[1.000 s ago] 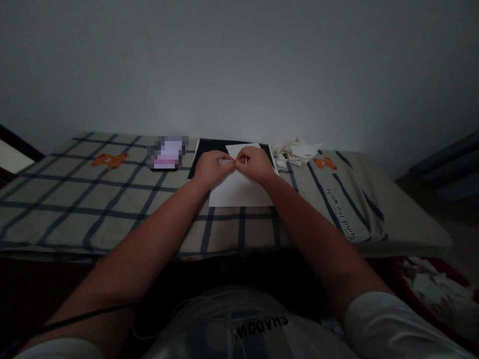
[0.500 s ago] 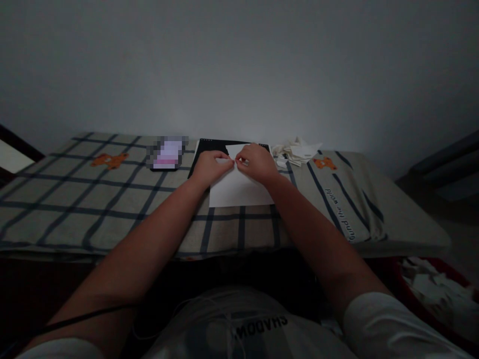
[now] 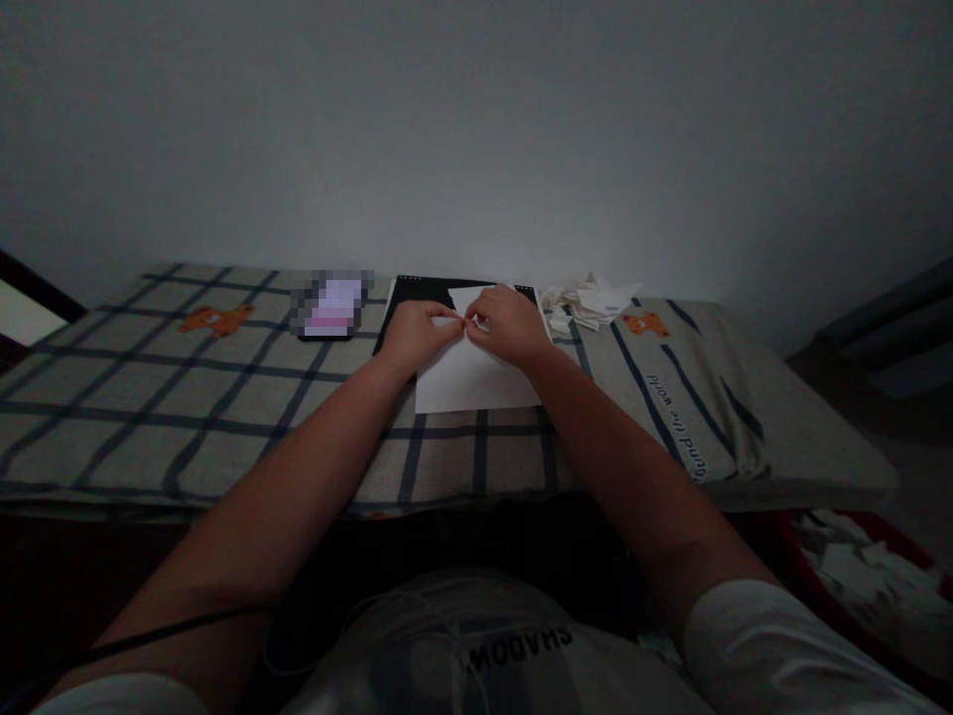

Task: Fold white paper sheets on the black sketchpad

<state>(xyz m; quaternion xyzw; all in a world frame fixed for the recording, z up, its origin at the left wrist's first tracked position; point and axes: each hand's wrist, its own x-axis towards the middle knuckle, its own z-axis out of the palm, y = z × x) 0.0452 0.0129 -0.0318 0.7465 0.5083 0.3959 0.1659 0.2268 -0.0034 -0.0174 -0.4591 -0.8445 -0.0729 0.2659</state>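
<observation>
A white sheet of paper [image 3: 476,382] lies on a black mat [image 3: 417,291] on the checked cloth. My left hand [image 3: 417,333] and my right hand [image 3: 510,326] meet over the sheet's far half, fingertips pinched together on the paper at its middle. The far edge of the sheet shows between and beyond the fingers. Both forearms reach forward from the bottom of the view.
A phone with a blurred lit screen [image 3: 333,303] lies left of the mat. A heap of folded white paper pieces [image 3: 592,300] sits to the right. The table's checked cloth [image 3: 149,397] has orange bear prints. A red bin with paper scraps [image 3: 856,566] stands low right.
Both hands stayed pinched on the paper and shifted slightly away from me; the sheet's near edge moved a little with them.
</observation>
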